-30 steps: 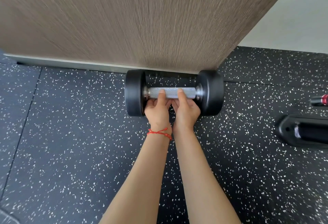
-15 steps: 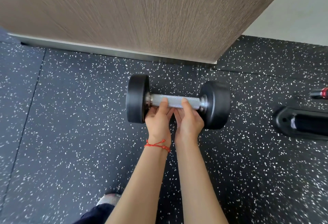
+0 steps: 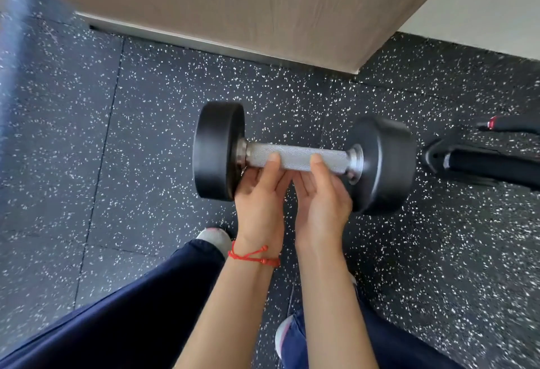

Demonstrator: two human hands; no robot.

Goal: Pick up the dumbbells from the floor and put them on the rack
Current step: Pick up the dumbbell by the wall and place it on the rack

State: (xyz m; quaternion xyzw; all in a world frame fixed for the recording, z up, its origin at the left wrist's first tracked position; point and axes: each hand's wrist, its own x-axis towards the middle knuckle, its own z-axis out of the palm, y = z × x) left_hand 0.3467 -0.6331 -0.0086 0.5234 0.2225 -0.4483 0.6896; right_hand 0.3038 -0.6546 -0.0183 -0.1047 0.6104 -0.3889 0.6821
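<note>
One camera, worn on the head, looking steeply down

It looks forward and down from close above, along both forearms to the left hand (image 3: 258,193) and right hand (image 3: 321,200) at the dumbbell (image 3: 304,158) mid-frame. The speckled floor (image 3: 146,135) fills most of the picture, the wood panel (image 3: 248,3) lies along the top edge, and the wide lens bends the edges.
</note>
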